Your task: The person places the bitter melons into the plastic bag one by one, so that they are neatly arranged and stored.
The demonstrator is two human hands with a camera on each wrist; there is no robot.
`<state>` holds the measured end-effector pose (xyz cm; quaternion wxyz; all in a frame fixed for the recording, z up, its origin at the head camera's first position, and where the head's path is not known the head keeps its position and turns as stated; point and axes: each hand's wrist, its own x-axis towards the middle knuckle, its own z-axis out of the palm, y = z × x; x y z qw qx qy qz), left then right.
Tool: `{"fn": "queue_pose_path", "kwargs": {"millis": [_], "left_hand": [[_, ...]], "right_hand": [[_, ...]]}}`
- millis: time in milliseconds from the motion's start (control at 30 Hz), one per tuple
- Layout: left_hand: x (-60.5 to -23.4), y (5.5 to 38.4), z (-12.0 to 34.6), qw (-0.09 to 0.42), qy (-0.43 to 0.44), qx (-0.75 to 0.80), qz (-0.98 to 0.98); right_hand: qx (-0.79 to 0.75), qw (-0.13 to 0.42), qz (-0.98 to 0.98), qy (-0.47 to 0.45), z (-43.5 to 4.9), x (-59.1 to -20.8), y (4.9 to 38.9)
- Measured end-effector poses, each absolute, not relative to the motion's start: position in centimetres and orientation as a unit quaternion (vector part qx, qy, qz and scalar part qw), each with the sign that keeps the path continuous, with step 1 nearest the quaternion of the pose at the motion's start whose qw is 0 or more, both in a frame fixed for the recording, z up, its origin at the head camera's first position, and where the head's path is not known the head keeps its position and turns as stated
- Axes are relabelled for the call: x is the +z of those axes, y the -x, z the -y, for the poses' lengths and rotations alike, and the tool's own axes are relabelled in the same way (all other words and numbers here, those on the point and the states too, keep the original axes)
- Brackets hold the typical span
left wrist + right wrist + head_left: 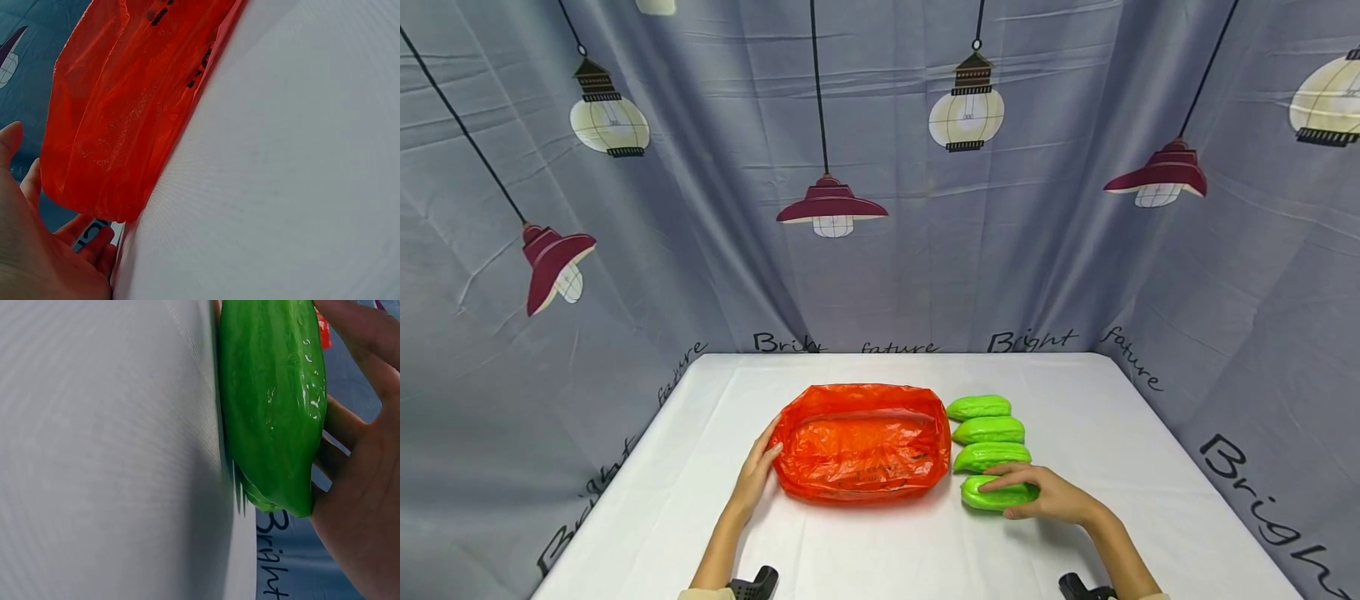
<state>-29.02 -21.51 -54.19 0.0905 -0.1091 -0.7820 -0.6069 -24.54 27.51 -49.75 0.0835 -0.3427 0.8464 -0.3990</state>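
A row of several glossy green bitter melons with lengthwise ridges (992,430) lies just right of an open red plastic bag (861,450). My right hand (1051,494) holds the nearest bitter melon (272,394) from above, thumb on the near side and fingers over the far side. The palm stands a little apart from its pointed end in the right wrist view. At the bag's left side rests my left hand (756,475), with its fingers spread along the red plastic. Its thumb points away from the bag in the left wrist view.
A white cloth covers the table (820,550). Grey-blue curtains (895,283) printed with lamps and lettering hang behind and on both sides. Dark wrist straps (758,583) show at the lower edge.
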Motion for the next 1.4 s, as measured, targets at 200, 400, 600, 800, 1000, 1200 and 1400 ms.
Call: {"fn": "queue_pose_path", "kwargs": {"millis": [200,400,600,800,1000,1200,1400], "left_hand": [[-54.3,28.9,21.5,0.094,0.105,-0.612,0.778],[-53.3,28.3,21.1,0.095,0.107,-0.612,0.778],[-51.7,27.0,20.7,0.089,0.114,-0.607,0.781],[-53.6,28.2,21.4,0.088,0.096,-0.597,0.792],[-54.5,28.8,21.6,0.095,0.088,-0.594,0.794],[-54.4,29.0,21.6,0.089,0.084,-0.597,0.793],[-54.2,29.2,21.5,0.080,0.082,-0.600,0.792]], "right_hand": [[-0.387,0.079,-0.847,0.357,-27.6,-50.0,24.5],[-0.378,0.092,-0.847,0.363,-27.6,-50.0,24.6],[-0.384,0.110,-0.846,0.353,-27.5,-50.0,24.5],[-0.374,0.092,-0.852,0.356,-27.5,-50.1,24.6],[-0.370,0.069,-0.856,0.354,-27.5,-50.0,24.7],[-0.366,0.056,-0.856,0.361,-27.6,-49.7,24.7],[-0.381,0.062,-0.852,0.355,-27.5,-49.6,24.6]]}}
